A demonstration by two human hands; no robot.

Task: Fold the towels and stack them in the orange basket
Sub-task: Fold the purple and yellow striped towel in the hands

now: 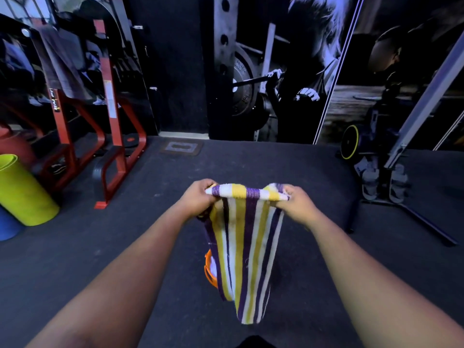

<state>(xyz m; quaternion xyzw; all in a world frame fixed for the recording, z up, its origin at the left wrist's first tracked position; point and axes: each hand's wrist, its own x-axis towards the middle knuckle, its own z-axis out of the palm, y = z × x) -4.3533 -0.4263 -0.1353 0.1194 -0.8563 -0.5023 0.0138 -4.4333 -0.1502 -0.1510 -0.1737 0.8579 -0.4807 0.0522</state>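
Towel (247,249), striped, hung limp and light above the orange basket (208,268). Left hand (198,198) and right hand (297,203) each held a pinching grip on its top corners, the soundest holds for soft cloth.

The dark rubber floor (160,247) carries everything. An orange basket (209,270) sits on it below the left hand (198,198). A green roll (23,190) and red rack (110,146) stand far to that hand's left.

left hand (198,197) + right hand (298,203) pinch striped towel (247,247) | orange basket (209,270) beneath

The towel (244,249) is striped purple, yellow and white — the basket (209,268) orange, the roll (23,189) lime-green.
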